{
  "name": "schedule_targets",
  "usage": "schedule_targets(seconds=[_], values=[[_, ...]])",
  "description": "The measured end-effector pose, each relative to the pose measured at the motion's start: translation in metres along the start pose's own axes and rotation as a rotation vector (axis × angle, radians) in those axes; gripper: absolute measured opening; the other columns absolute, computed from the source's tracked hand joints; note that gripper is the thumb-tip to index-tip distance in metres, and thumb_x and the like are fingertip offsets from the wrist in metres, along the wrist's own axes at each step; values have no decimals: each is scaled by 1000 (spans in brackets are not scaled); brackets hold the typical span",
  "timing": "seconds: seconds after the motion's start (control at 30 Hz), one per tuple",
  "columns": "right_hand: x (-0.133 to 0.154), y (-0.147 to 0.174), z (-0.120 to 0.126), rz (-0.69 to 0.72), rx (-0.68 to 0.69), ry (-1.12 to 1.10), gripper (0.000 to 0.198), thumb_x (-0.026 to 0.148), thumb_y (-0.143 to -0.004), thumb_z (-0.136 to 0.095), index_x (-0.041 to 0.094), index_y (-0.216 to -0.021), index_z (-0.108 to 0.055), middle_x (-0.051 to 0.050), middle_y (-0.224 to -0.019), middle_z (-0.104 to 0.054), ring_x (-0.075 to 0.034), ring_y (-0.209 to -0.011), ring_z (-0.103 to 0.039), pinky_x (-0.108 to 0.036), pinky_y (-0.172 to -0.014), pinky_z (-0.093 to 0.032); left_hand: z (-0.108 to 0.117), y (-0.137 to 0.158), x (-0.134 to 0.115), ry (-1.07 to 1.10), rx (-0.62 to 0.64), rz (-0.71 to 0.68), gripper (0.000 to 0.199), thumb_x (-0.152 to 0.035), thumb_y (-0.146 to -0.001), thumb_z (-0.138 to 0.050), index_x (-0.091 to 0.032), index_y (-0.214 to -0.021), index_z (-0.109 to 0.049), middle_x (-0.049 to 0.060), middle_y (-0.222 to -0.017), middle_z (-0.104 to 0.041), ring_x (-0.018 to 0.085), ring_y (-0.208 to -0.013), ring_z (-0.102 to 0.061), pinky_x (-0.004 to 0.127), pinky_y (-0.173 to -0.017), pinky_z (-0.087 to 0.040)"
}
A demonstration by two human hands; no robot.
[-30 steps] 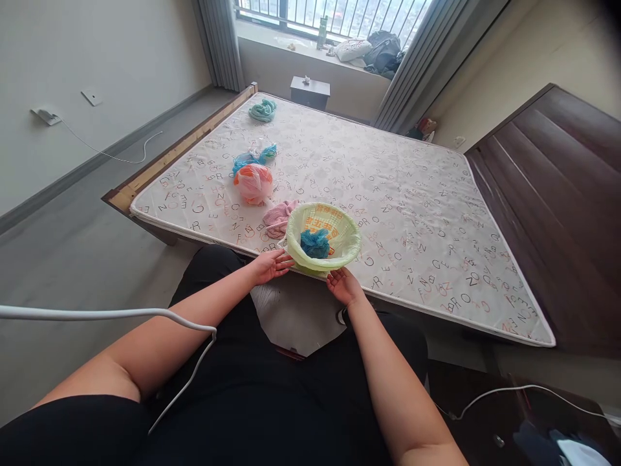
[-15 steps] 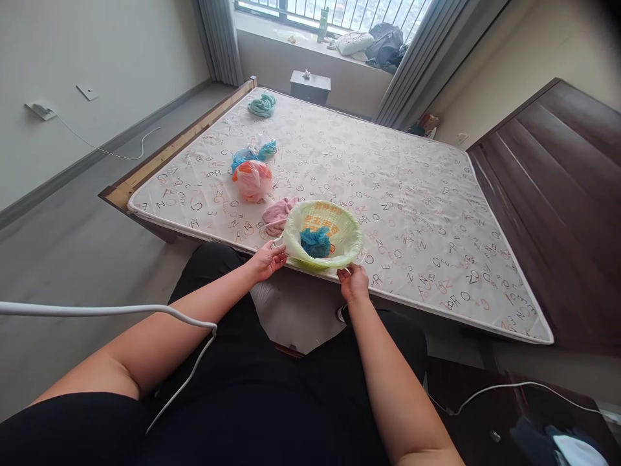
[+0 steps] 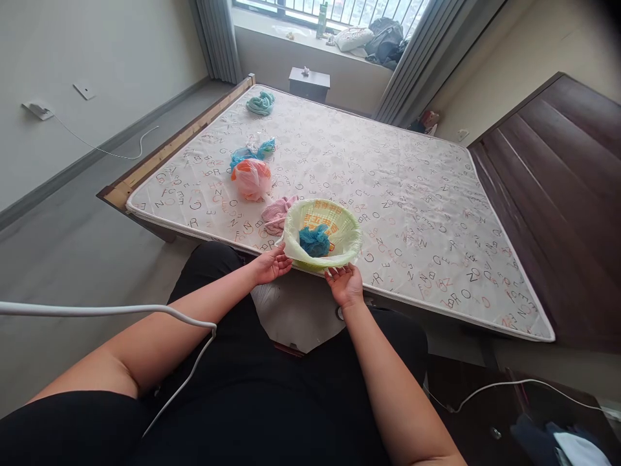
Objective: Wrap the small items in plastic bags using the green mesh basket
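A yellow-green basket (image 3: 347, 236) lined with a pale, thin plastic bag (image 3: 293, 244) sits at the mattress's near edge. Inside it lies a crumpled blue plastic bag (image 3: 314, 241). My left hand (image 3: 272, 265) is at the basket's near left side, palm up, fingers apart, the thumb close to the liner's edge. Under the near right rim, my right hand (image 3: 345, 286) has its palm up and fingers spread, the fingertips at the liner. Whether they touch it is hard to see. A pink cloth (image 3: 276, 217) lies just left of the basket.
Farther left on the mattress (image 3: 412, 194) are a pink-and-orange plastic bag (image 3: 253, 181), a blue bag (image 3: 245, 155) and a green cloth (image 3: 261, 103). A white cable (image 3: 121, 309) crosses before my left arm. The dark headboard (image 3: 548, 194) rises at right.
My right hand has shifted slightly left and turned palm up, its fingers opening from the liner's rim. My left fingers have loosened from the liner's edge. The basket stays in place.
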State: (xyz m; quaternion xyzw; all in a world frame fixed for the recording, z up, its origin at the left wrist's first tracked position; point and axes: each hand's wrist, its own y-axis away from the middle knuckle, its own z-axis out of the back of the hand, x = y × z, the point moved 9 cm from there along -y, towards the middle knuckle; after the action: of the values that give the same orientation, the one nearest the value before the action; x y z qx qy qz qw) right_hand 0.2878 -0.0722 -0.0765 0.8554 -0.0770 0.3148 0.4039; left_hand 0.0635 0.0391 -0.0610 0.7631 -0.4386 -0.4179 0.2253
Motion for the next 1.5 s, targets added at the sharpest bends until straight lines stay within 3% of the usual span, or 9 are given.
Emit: schedule_targets(seconds=[0.1,0.23,0.4,0.57,0.73,1.0,1.23,1.37,1.5], values=[[2,7,-8,18,36,-47,14,28,-94,-53,29,-101,-64,0,-99,-76,-17,-90,-72,-35,-87,-64,-8,2,2,-2,62,14,36,-47,-101,-72,-15,-86,-70,3,-73,-68,14,-70,-69,28,-73,-60],[2,13,-18,32,107,-60,11,25,-91,-62,28,-101,-66,1,-96,-77,-16,-92,-73,-33,-88,-63,-17,6,-6,-9,118,-72,23,-38,-95,-81,-17,-103,-76,6,-93,-77,17,-87,-74,27,-78,-59],[10,15,-27,168,135,-19,28,15,-81,-71,28,-104,-64,5,-103,-78,-14,-91,-72,-29,-82,-62,-16,5,-9,-14,98,-123,11,-19,-93,-80,-14,-103,-76,6,-90,-77,13,-76,-71,23,-72,-60],[18,17,-19,319,-33,53,40,12,-71,-68,26,-106,-59,5,-101,-75,-13,-79,-72,-25,-65,-61,-16,0,0,-93,77,-127,24,-13,-82,-89,-14,-99,-72,5,-83,-76,12,-64,-69,22,-61,-58],[21,25,-3,332,-255,54,36,15,-69,-65,25,-100,-50,10,-76,-65,-7,-49,-57,-23,-53,-59,-18,-1,2,-115,15,-188,39,-7,-70,-92,-15,-98,-66,3,-80,-75,11,-58,-68,20,-53,-55],[36,44,-2,399,-318,10,41,16,-70,-65,28,-103,-45,12,-75,-61,-10,-54,-65,-22,-49,-57,-21,11,-4,-39,-139,-289,29,-1,-77,-74,-18,-96,-61,-1,-72,-72,9,-53,-66,16,-50,-51],[46,41,-4,404,-177,-55,28,27,-79,-67,26,-103,-53,10,-68,-61,-11,-60,-66,-21,-57,-56,-33,16,-17,69,104,-235,27,-10,-80,-83,-17,-97,-63,4,-88,-78,15,-72,-77,24,-66,-63],[48,33,4,367,-185,-74,26,15,-76,-65,26,-98,-55,10,-70,-62,-8,-59,-62,-20,-58,-55,-29,15,-25,87,133,-227,14,-9,-88,-76,-15,-96,-67,6,-88,-78,16,-79,-78,25,-73,-65],[36,18,7,225,-191,-72,22,17,-83,-71,26,-97,-57,7,-79,-68,-8,-62,-65,-21,-59,-57,-24,7,-28,76,124,-294,16,-15,-92,-80,-16,-102,-68,5,-94,-78,14,-80,-76,27,-75,-64]])
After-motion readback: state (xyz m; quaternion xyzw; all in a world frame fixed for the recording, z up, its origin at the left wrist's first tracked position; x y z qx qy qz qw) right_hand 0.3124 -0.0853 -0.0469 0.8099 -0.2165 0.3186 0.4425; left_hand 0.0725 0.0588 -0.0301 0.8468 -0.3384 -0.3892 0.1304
